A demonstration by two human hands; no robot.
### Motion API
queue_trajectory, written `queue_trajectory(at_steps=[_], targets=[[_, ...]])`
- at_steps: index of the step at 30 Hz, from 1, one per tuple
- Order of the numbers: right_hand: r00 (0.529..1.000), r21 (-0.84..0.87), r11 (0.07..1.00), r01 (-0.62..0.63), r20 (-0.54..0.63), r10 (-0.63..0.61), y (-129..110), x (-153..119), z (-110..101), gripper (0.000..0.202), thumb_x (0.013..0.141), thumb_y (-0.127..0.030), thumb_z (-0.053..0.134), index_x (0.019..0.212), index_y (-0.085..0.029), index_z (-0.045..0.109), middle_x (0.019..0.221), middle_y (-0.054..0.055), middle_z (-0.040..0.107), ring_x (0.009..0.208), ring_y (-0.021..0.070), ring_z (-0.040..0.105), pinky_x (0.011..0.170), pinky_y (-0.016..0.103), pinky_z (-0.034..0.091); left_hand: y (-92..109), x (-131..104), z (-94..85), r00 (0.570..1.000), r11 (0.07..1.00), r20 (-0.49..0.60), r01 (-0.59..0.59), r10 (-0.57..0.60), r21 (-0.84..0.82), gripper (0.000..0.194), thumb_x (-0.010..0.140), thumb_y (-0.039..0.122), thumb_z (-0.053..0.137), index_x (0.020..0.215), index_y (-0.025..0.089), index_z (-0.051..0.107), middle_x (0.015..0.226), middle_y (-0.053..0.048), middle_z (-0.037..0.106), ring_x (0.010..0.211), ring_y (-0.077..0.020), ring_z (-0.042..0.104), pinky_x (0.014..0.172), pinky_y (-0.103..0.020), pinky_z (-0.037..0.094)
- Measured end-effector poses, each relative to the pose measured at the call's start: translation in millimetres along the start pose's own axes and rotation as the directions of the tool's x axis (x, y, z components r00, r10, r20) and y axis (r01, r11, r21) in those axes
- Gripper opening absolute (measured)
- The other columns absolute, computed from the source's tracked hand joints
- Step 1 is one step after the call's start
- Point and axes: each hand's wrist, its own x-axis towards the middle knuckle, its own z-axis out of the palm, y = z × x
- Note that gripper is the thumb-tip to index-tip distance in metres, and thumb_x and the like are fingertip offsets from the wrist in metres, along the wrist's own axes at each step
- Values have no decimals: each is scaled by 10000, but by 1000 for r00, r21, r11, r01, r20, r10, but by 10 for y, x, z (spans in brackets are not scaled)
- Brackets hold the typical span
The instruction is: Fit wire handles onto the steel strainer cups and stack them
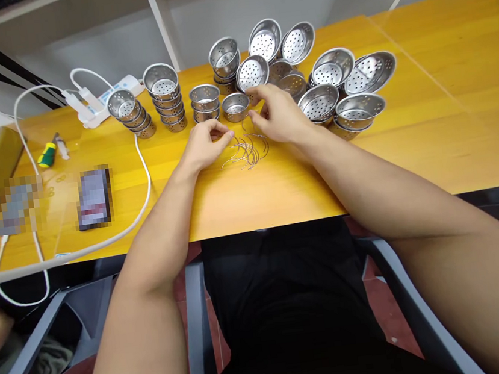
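Note:
Several thin curved wires (249,150) lie in a loose pile on the yellow table (251,202). My left hand (208,143) is at the pile's upper left, thumb and forefinger nearly together; anything between them is too small to make out. My right hand (277,112) is at the pile's upper right, fingers curled and apart, beside a small perforated metal cup (236,107). Its fingertips are close to the cup's right rim, and a thin wire seems to hang near them. Left of that cup stands a short stack of similar cups (205,98).
Taller cup stacks (161,88) (125,108) stand at the back left, near a white power strip (105,101) with cables. Many wider perforated bowls (319,104) crowd the back right. A green screwdriver (47,155) and a blurred phone (93,199) lie left.

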Motion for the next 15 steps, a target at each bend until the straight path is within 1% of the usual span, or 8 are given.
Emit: queue_trajectory(at_steps=[2,4,6,8,10,12,13,15], targets=[[998,-37,999,-28,-65,25,72,35,37,694,1197,-541,672,1809,-217,624,1751,265,680,1429,472,799,1381,657,614,18,4,-6,1000,1000,-27,1,-1,16,102,1021,278,864,1029,186,821,1064,-85,921,958,-230,875,946,-391,718],[996,-67,996,-59,-77,54,172,84,89,723,1201,-564,645,1833,-219,588,1724,273,683,1468,494,767,1402,703,584,17,5,-9,1000,1000,-10,-21,21,11,94,1018,271,864,998,198,808,1017,-63,903,924,-210,854,918,-370,702],[996,-91,993,-82,-43,78,268,134,139,690,1203,-582,617,1768,-189,644,1579,285,755,1445,527,758,1384,773,569,3,4,-7,999,999,22,-43,43,-2,100,1005,285,867,994,207,806,994,-57,891,917,-210,845,925,-378,703],[995,-96,990,-100,-14,99,333,173,177,660,1201,-584,591,1689,-152,696,1480,306,783,1435,565,744,1364,832,549,-21,2,-3,997,997,37,-72,72,-10,126,988,323,872,1014,213,816,1014,-68,895,937,-224,844,943,-402,707],[993,-86,989,-119,-29,117,366,196,201,700,1195,-567,583,1746,-138,643,1491,318,778,1445,579,733,1361,853,531,-48,2,1,994,995,44,-96,96,-9,165,976,365,873,1032,220,819,1043,-77,899,964,-235,842,964,-425,711],[990,-69,989,-129,-60,125,380,208,215,763,1189,-559,594,1830,-147,562,1539,310,768,1470,570,727,1388,842,510,-70,3,5,993,995,59,-103,103,-11,187,975,390,869,1045,227,811,1051,-76,893,979,-237,838,987,-438,719],[990,-61,990,-130,-64,126,386,212,219,774,1185,-562,604,1841,-153,554,1555,304,766,1480,564,727,1401,833,503,-77,4,7,993,995,68,-100,101,-14,192,978,394,867,1054,228,809,1055,-75,890,988,-236,837,1003,-442,724],[991,-46,991,-129,-51,127,406,216,219,733,1174,-578,624,1785,-174,621,1584,290,760,1498,557,721,1423,821,491,-81,4,9,993,996,78,-89,90,-18,200,980,391,866,1076,224,812,1071,-79,889,1007,-238,838,1030,-451,733]])
